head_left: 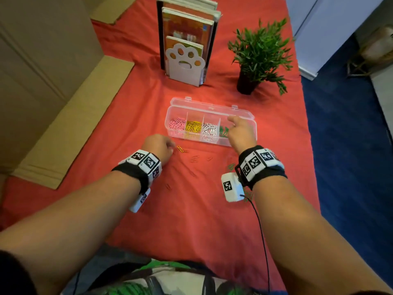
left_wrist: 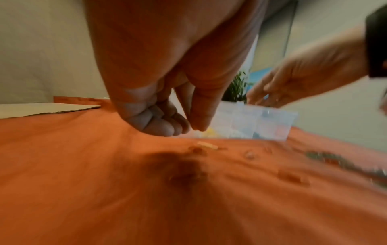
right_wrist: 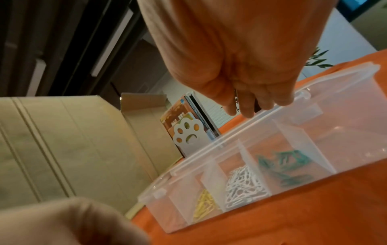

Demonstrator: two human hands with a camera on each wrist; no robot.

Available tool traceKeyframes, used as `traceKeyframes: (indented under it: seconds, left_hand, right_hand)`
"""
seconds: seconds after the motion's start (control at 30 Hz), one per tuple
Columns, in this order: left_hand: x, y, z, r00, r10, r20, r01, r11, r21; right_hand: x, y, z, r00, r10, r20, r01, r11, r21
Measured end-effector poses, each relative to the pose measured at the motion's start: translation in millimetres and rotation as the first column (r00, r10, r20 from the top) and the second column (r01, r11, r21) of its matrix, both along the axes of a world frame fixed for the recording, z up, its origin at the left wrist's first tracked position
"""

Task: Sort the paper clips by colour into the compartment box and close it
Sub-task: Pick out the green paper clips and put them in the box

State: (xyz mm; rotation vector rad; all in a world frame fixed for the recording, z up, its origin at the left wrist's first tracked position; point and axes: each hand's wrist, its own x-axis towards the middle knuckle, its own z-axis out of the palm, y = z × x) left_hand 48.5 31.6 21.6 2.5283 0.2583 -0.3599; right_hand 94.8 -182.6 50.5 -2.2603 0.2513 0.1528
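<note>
The clear compartment box (head_left: pixel 212 143) lies open on the red cloth, its lid (head_left: pixel 210 105) folded back. From left to right its compartments hold pink clips (head_left: pixel 176 124), yellow clips (head_left: pixel 193 126), white clips (head_left: pixel 210 128) and green clips (right_wrist: pixel 282 164). My right hand (head_left: pixel 231 121) hovers over the green compartment with its fingers loosely extended downward (right_wrist: pixel 247 109). My left hand (head_left: pixel 171 146) hangs just above the cloth with fingers curled against the thumb (left_wrist: pixel 188 127); no clip shows in it. A loose yellow clip (head_left: pixel 180 148) lies beside it. Red clips (head_left: pixel 194 159) and green clips (head_left: pixel 230 166) are scattered nearby.
A paw-shaped bookend with books (head_left: pixel 185 62) stands behind the box, a potted plant (head_left: pixel 255 56) at the back right. Cardboard sheets (head_left: pixel 74 120) lie along the cloth's left side. The table's right edge (head_left: pixel 306 128) drops to blue floor.
</note>
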Motion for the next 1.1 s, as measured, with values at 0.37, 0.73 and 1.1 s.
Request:
traceKeyframes:
  seconds: [0.37, 0.73, 1.1]
  left_hand:
    - [16, -28, -18, 0.969, -0.248, 0.021, 0.238, 0.948, 0.213]
    - [4, -32, 4, 0.965, -0.135, 0.223, 0.142, 0.990, -0.015]
    - [71, -55, 14, 0.952, -0.040, 0.304, 0.035, 0.999, 0.024]
  right_hand:
    - [-68, -26, -29, 0.988, -0.085, 0.128, 0.097, 0.991, -0.092]
    - [-106, -49, -49, 0.987, -0.157, -0.041, 0.153, 0.985, -0.083]
    - [-104, -48, -38, 0.990, -0.137, -0.022, 0.136, 0.990, -0.027]
